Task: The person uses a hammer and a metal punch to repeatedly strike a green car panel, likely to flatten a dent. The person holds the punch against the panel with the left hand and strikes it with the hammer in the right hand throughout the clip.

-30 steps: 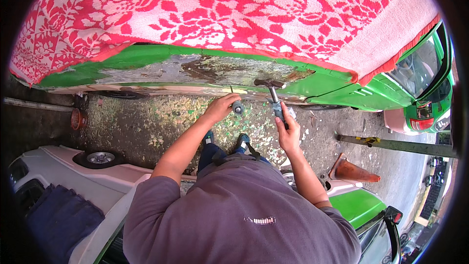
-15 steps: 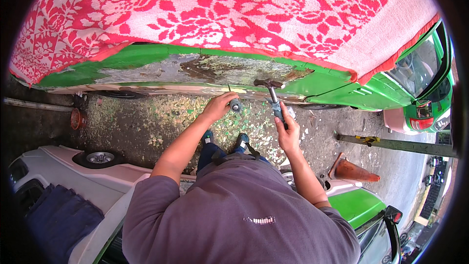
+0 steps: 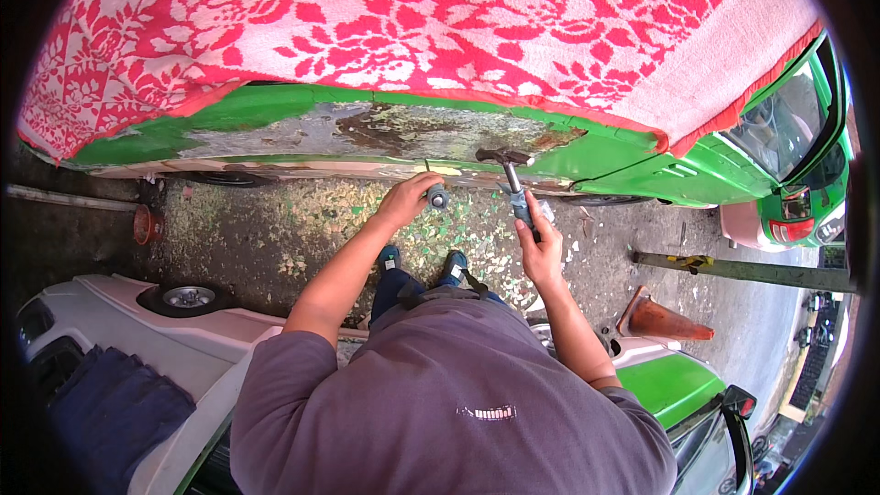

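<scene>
My right hand [image 3: 541,247] is wrapped round the handle of a hammer [image 3: 512,179], which has a metal shaft and bluish-grey wrapping. Its dark head lies over the lower edge of the car's side panel [image 3: 605,160]; I cannot tell whether it touches. My left hand [image 3: 406,202] grips a chisel-like tool [image 3: 438,197], seen mostly by its round grey end with a light centre. A thin dark blade points from it toward the panel's lower edge. The green paint is stripped in a long patch [image 3: 302,131], showing grey metal and brown rough filler.
A red-and-pink flowered blanket [image 3: 385,18] covers the car's upper part. Paint flakes [image 3: 293,261] litter the ground by my shoes. Behind me stands another car [image 3: 665,380], with a wheel [image 3: 188,297] at left. An orange cone [image 3: 667,321] lies right, near a pole [image 3: 761,273].
My left hand and the chisel-like tool have shifted very slightly left. The hammer and my right hand stay in nearly the same place.
</scene>
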`<state>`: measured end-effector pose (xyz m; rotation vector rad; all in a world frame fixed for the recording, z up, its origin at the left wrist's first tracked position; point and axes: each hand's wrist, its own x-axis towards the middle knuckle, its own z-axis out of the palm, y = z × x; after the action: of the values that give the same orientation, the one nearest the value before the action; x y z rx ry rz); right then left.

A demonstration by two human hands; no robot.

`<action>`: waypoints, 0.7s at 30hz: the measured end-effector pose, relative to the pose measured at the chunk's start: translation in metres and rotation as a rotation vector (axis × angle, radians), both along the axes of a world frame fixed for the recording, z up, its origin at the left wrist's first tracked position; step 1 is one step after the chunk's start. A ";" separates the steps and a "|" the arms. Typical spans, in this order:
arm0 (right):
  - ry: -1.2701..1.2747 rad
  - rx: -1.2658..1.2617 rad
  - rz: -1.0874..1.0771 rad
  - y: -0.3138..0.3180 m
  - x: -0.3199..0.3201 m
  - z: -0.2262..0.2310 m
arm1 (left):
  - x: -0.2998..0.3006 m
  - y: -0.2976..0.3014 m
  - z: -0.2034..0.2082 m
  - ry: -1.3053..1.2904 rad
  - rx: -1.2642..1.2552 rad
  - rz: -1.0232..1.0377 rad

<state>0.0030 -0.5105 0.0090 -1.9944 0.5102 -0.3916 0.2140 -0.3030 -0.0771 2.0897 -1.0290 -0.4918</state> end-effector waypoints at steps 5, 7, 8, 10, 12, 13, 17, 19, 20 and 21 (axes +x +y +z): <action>0.023 -0.008 0.008 0.001 0.000 -0.002 | -0.001 -0.001 0.005 0.002 0.007 -0.003; 0.009 -0.016 0.018 0.002 0.000 -0.002 | -0.002 -0.001 0.007 0.008 -0.001 0.002; 0.012 -0.006 0.022 0.002 0.001 -0.001 | -0.002 -0.001 0.005 0.008 -0.010 -0.001; 0.020 0.014 0.027 0.003 0.001 0.001 | -0.001 -0.001 0.001 0.008 -0.027 -0.007; 0.022 0.013 0.024 0.003 0.001 0.001 | -0.001 0.000 -0.001 0.010 -0.029 -0.001; 0.022 0.013 0.021 0.003 0.001 0.001 | -0.001 -0.001 0.000 0.011 -0.031 0.002; 0.021 0.007 0.003 0.002 0.000 -0.002 | 0.000 0.001 0.003 -0.011 -0.029 0.008; 0.033 0.016 -0.001 0.002 0.000 -0.001 | 0.001 0.001 0.001 -0.024 -0.037 0.005; 0.042 0.024 -0.002 0.002 0.001 0.000 | 0.002 0.001 0.001 -0.019 -0.038 0.007; 0.057 0.040 -0.002 0.003 0.001 0.002 | 0.002 0.002 0.002 -0.013 -0.038 0.008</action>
<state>0.0038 -0.5079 0.0115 -1.9710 0.5520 -0.3241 0.2155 -0.3013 -0.0754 2.0651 -1.0288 -0.4515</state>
